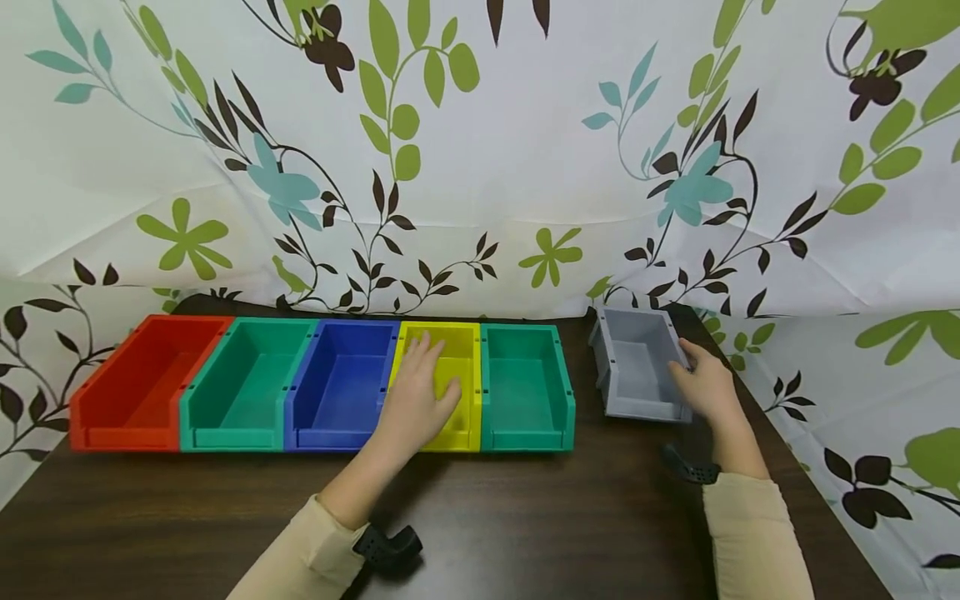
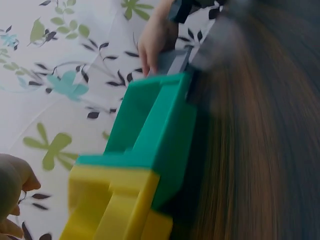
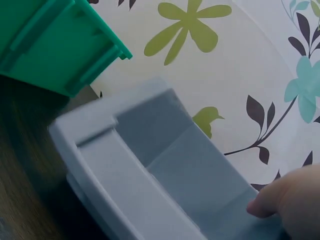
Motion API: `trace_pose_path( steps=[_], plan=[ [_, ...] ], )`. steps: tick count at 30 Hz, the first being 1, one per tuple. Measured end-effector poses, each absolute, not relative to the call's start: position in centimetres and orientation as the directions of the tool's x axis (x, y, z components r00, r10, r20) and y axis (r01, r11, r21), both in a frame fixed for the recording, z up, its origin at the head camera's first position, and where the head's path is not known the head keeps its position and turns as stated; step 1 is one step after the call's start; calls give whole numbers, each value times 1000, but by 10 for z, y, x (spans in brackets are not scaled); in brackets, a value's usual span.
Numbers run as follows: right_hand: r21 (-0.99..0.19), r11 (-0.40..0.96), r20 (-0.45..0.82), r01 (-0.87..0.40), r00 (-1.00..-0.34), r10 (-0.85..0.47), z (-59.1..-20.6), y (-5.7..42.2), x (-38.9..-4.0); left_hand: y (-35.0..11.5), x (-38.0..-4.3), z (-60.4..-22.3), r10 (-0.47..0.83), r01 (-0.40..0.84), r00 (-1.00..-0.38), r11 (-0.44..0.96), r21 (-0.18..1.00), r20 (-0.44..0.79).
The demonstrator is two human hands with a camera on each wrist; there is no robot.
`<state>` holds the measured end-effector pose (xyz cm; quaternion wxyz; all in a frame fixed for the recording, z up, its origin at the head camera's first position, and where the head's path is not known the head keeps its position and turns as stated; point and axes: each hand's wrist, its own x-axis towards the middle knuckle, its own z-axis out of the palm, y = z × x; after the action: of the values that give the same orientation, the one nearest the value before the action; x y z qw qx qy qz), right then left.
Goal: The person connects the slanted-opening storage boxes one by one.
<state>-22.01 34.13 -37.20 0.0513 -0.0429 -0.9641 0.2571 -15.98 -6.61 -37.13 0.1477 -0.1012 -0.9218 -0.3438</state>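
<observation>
In the head view, a grey plastic bin [image 1: 647, 408] stands at the right of the table, slightly turned. My right hand [image 1: 707, 385] grips its right wall, thumb over the inner side; the outer fingers are mostly hidden. The right wrist view shows that thumb inside the grey bin [image 3: 125, 185]. My left hand [image 1: 415, 398] hovers over the yellow bin [image 1: 474, 400] with fingers extended and thumb spread, holding nothing. Seen from the left wrist, the left hand [image 2: 15, 187] is apart from the yellow bin [image 2: 127, 212].
Left of the grey bin, across a gap, a row of bins stands side by side: red [image 1: 127, 437], green [image 1: 232, 440], blue [image 1: 326, 440], yellow, then another green one [image 1: 528, 442]. A leaf-patterned cloth [image 1: 480, 167] hangs behind the dark wooden table [image 1: 555, 533].
</observation>
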Motion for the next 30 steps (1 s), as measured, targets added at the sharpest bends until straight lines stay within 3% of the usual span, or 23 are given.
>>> trace_pose_path(
  steps=[10,22,30],
  plan=[
    [-618,786,127,9,-986,111,-379,325,-222,-41,-165,-388,239,261,-962,676,689,130],
    [-746,666,88,-21,-994,67,-358,312,-212,-39,-168,-390,265,287,-953,647,707,145],
    [-714,700,74,10,-993,90,-343,310,-203,-40,-169,-391,273,290,-951,636,715,143]
  ],
)
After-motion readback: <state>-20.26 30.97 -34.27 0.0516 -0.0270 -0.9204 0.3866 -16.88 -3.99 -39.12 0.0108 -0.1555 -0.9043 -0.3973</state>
